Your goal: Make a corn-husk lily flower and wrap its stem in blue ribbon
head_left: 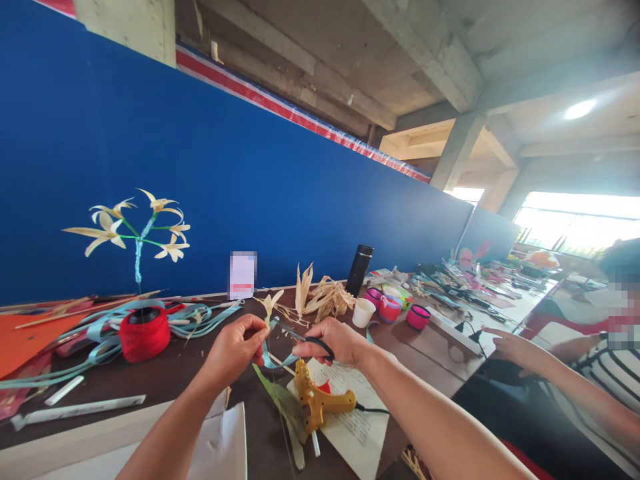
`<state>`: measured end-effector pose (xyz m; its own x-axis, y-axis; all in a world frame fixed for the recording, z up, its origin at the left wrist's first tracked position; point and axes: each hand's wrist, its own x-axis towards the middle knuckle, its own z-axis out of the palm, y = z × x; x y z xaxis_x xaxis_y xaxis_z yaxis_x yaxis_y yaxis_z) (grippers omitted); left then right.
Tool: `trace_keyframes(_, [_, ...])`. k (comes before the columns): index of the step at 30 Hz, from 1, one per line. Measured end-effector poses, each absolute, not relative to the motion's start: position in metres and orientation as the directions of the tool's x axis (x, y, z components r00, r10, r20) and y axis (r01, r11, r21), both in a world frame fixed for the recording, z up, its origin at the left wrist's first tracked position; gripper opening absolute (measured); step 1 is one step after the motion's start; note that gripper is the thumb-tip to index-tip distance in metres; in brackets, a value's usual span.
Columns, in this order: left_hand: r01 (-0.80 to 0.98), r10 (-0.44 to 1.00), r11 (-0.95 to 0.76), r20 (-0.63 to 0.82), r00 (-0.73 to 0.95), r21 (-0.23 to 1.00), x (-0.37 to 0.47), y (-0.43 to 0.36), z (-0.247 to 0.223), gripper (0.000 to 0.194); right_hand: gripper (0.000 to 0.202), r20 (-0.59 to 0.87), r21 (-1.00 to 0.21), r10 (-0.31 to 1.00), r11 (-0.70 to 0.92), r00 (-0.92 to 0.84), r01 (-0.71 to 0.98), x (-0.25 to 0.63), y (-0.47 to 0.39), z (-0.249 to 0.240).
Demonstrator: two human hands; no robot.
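Observation:
Between thumb and fingers, my left hand (pixel 239 343) pinches a small cream husk flower (pixel 271 307) by its stem, petals pointing up. My right hand (pixel 336 340) is closed round the black handles of a pair of scissors (pixel 320 347). Its blades point left toward the flower's base, close to a light blue ribbon (pixel 273 359) that hangs below my left fingers. Whether the blades touch the ribbon I cannot tell. Just below my hands lies a yellow hot glue gun (pixel 320 399) on a printed sheet (pixel 363 420), beside a green husk leaf (pixel 283 400).
On the left, a finished flower stem (pixel 139 257) stands in a red-wrapped base (pixel 144 339) among blue ribbon coils. Dried husks (pixel 325 297), a black flask (pixel 359 270) and a white cup (pixel 363 312) stand behind. A white box (pixel 243 440) lies in front. Another person's hand (pixel 513 347) is at right.

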<state>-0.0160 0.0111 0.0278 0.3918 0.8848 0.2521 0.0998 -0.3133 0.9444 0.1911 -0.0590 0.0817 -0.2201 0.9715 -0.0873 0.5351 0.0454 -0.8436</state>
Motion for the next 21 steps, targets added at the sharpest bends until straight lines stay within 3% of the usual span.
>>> trace_keyframes(14, [0.128, 0.895, -0.302, 0.234, 0.381, 0.945, -0.0132, 0.0065, 0.0332, 0.016, 0.038, 0.005, -0.792, 0.974, 0.143, -0.227, 0.594, 0.1933, -0.0591, 0.0801])
trace_keyframes(21, [0.113, 0.902, -0.304, 0.248, 0.352, 0.946, -0.0168, 0.0072, 0.0321, 0.021, 0.042, -0.183, -0.876, 0.942, -0.026, -0.282, 0.482, 0.1895, -0.0552, 0.072])
